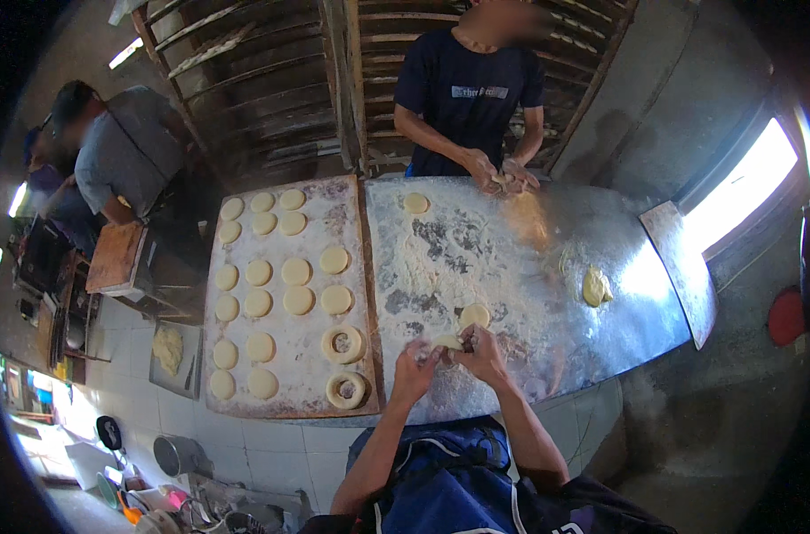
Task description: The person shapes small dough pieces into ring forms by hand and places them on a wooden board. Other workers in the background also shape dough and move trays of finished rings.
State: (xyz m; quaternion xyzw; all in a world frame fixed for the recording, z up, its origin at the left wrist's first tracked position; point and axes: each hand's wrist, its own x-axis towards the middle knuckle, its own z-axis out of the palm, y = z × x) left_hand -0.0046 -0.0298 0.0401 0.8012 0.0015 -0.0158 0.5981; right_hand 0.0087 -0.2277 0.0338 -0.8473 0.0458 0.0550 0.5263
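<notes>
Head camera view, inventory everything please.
Board: 1, brown, left
Metal table: 1, grey, centre
Held dough piece: 1, pale, centre
Dough discs: 18, cream, board
Loose discs: 2, cream, table
Dough rings: 2, cream, board
Dough lump: 1, yellowish, table's right
Flour: uncounted, white, table
Curved panel: 1, grey, table's right end
Slatted shelving: uncounted, brown, back
Tray of dough: 1, grey, left of board
Round container: 1, grey, lower left
Round object: 1, red, far right
Other clutter: uncounted, mixed, lower left
Co-workers: 3, dark or grey tops, back, left
Left hand, right hand: 2, bare, centre
</notes>
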